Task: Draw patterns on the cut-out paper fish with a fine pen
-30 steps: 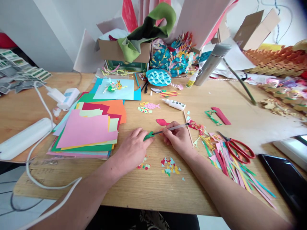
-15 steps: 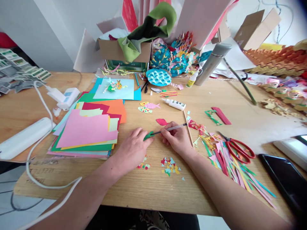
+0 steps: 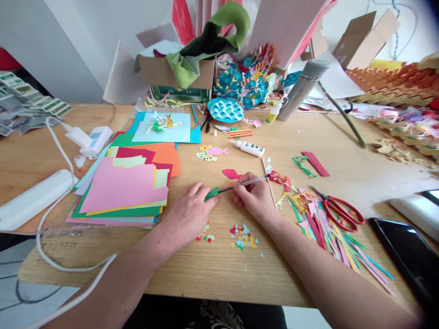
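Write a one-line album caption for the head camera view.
Left hand steadies a green paper cutout while the right hand holds a slim pen-like tool to it, beside stacked coloured paper.

paper stack (image 3: 120, 192) L of L hand (image 3: 188, 214) | scissors (image 3: 343, 214) R of R hand (image 3: 255, 198)

My bare forearms, left (image 3: 126, 269) and right (image 3: 325, 269), reach in from the lower corners of the view and converge at centre. My left hand (image 3: 190, 214) lies palm down, wrist low, with the left fingers (image 3: 206, 195) extended and pressed together, pointing toward the other hand. My right hand (image 3: 254, 199) is raised slightly on its outer edge, with the thumb and right fingers (image 3: 242, 183) pinched in a pencil-like grip. The two hands are close but not touching.
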A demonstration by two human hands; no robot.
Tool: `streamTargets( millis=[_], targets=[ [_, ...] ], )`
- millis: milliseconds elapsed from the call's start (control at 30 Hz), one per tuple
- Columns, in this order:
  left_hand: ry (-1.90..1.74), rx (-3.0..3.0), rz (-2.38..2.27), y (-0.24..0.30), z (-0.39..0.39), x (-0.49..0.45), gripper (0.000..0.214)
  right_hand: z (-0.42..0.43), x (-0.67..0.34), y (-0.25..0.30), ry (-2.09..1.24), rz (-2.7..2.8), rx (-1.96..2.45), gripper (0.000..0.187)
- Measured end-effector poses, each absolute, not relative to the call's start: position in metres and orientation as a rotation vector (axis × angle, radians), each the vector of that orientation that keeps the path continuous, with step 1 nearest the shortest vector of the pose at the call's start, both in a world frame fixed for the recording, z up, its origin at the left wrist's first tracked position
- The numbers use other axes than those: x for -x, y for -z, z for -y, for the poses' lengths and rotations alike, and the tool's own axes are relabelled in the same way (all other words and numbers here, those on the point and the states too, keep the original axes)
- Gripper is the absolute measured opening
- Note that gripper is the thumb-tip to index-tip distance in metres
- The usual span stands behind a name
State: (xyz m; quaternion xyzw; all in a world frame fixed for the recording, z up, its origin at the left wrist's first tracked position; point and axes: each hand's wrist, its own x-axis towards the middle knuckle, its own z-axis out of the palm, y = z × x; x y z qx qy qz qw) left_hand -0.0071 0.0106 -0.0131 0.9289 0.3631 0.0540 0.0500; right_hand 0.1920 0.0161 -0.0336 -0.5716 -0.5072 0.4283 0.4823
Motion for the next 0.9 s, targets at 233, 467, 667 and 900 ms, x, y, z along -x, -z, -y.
streamTargets(
  millis=[233,467,667,900],
  targets=[
    [-0.180,-2.850,-1.109,0.0151,-0.0104,0.0081,0.046,-0.0161,-0.1916,0.0318,-1.036,1.190,1.413,0.018],
    [-0.170,-2.863,-1.112,0.0154,-0.0101,0.0082,0.044,-0.0168,-0.1915,0.0333,-1.037,1.146,1.418,0.015],
    [-0.179,-2.848,-1.108,0.0147,-0.0101,0.0082,0.043,-0.0155,-0.1914,0.0320,-1.067,1.138,1.387,0.019],
    [-0.148,-2.838,-1.102,0.0112,-0.0096,0.0080,0.042,-0.0157,-0.1918,0.0348,-1.079,1.256,1.365,0.021]
  ],
)
